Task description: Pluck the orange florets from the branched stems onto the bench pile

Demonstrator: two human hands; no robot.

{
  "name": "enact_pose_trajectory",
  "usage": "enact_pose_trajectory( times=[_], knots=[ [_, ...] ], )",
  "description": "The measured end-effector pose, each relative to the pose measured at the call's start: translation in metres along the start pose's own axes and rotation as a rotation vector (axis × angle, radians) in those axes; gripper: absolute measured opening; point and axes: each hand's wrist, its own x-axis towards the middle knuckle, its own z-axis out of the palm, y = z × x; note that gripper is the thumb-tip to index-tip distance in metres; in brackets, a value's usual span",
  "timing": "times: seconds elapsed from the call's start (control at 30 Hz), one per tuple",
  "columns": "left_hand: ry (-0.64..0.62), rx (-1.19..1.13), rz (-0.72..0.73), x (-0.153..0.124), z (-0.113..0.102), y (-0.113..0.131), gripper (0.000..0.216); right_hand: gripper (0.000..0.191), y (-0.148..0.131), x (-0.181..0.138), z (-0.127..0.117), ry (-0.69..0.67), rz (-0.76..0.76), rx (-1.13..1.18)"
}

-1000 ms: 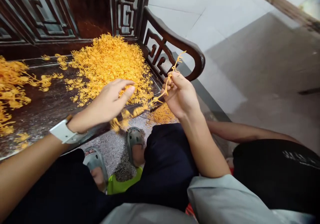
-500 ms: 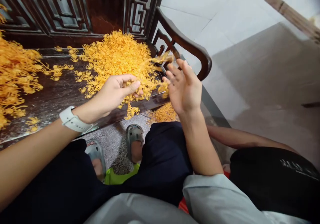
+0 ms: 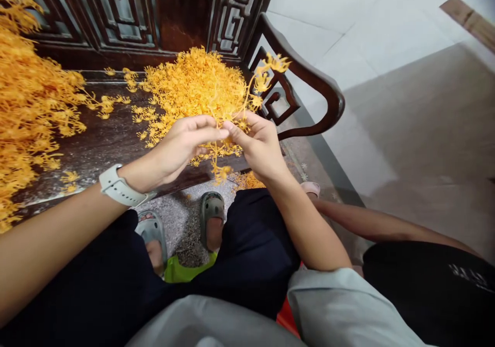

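My left hand (image 3: 183, 143), with a pale watch (image 3: 121, 187) on its wrist, pinches a thin orange-yellow plastic sprig (image 3: 270, 68). My right hand (image 3: 263, 143) meets it fingertip to fingertip and also grips the sprig. One end with claw-like florets rises above my right hand; another strand (image 3: 221, 172) dangles below the fingertips. The exact grip points are partly hidden by my fingers. Just behind my hands lies a heap of similar orange-yellow pieces (image 3: 193, 84) on the dark wooden bench (image 3: 112, 135).
At the left is a larger orange pile (image 3: 34, 99). The bench's curved armrest (image 3: 328, 94) stands right of my hands. More orange pieces (image 3: 249, 180) are below the bench edge. Another person's leg (image 3: 371, 223) extends at the right.
My right hand was open with its fingers spread; it has come left and down to my left hand and closed on the sprig. The camera view has shifted slightly left.
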Motion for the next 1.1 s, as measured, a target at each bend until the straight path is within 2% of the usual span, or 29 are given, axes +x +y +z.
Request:
enact_pose_trajectory(
  times=[0.07,0.2,0.3,0.37,0.53,0.73,0.83,0.87,0.9,1.0,1.03,1.07,1.1],
  knots=[
    [0.046,-0.01,-0.015,0.001,-0.004,0.001,0.029,0.045,0.0,0.002,0.0,-0.027,0.006,-0.018],
    [0.08,0.054,0.058,0.005,-0.014,-0.001,0.027,0.047,-0.003,0.002,0.004,-0.074,0.08,0.063],
    [0.15,0.033,0.087,0.011,-0.022,-0.003,0.024,0.046,-0.005,0.001,0.007,-0.086,0.142,0.075],
    [0.209,0.025,0.094,0.016,-0.028,-0.004,0.021,0.047,-0.006,0.0,0.009,-0.187,0.141,0.012],
    [0.338,0.076,0.054,0.029,-0.039,-0.006,0.012,0.053,-0.01,-0.004,0.016,-0.567,0.065,-0.135],
    [0.44,0.117,0.091,0.034,-0.033,-0.007,0.01,0.054,-0.013,0.01,0.011,-0.746,0.01,-0.178],
    [0.474,0.087,0.078,0.038,-0.034,-0.002,0.015,0.047,-0.014,0.02,0.01,-0.78,0.004,-0.173],
    [0.49,0.053,0.063,0.041,-0.041,0.002,0.018,0.043,-0.016,0.021,0.012,-0.845,0.019,-0.149],
    [0.511,0.008,0.042,0.046,-0.052,0.008,0.022,0.037,-0.018,0.02,0.016,-0.996,0.048,-0.116],
    [0.633,-0.125,0.023,0.062,-0.102,0.033,0.046,0.025,-0.028,0.007,0.034,-1.719,0.157,-0.024],
    [0.699,-0.113,0.085,0.067,-0.12,0.041,0.057,0.023,-0.031,0.002,0.04,-1.88,0.17,-0.015],
    [0.708,-0.059,0.175,0.071,-0.135,0.047,0.067,0.022,-0.034,-0.002,0.044,-1.945,0.164,-0.017],
    [0.708,-0.029,0.242,0.073,-0.147,0.051,0.073,0.02,-0.035,-0.004,0.046,-1.935,0.145,-0.017]
  ],
)
